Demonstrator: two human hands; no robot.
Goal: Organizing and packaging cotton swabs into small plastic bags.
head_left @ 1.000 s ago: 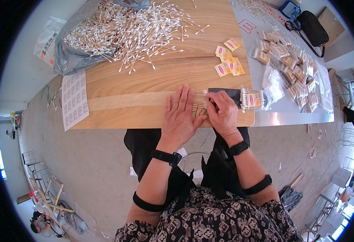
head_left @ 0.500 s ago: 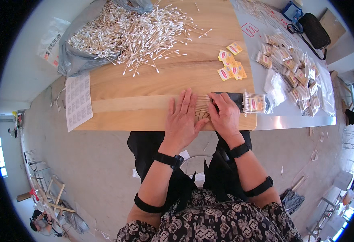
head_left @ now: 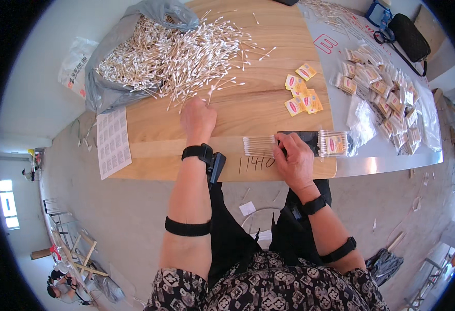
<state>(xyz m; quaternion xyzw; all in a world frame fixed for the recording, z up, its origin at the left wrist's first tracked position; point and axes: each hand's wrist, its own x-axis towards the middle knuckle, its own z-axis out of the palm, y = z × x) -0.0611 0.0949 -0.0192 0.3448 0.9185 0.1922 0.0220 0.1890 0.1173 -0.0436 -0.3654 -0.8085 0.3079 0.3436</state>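
Note:
My left hand is at the near edge of a loose heap of cotton swabs, its fingers curled in and their tips hidden. What they hold, if anything, cannot be made out. Near the table's front edge, a row of cotton swabs lies flat, side by side. My right hand is closed over the right end of this row, thumb and fingers bent down on it. Just right of it, a flat black piece reaches to a clear pack of swabs with a yellow card in it.
A grey plastic bag surrounds part of the heap. Several yellow cards lie on the wooden table. A printed sheet hangs over the left edge. Filled packs, clear bags and a black pouch are at right.
My left hand has left the row of swabs and moved up and left to the heap, its fingers now curled. The right hand stays at the row's right end. The view has shifted slightly.

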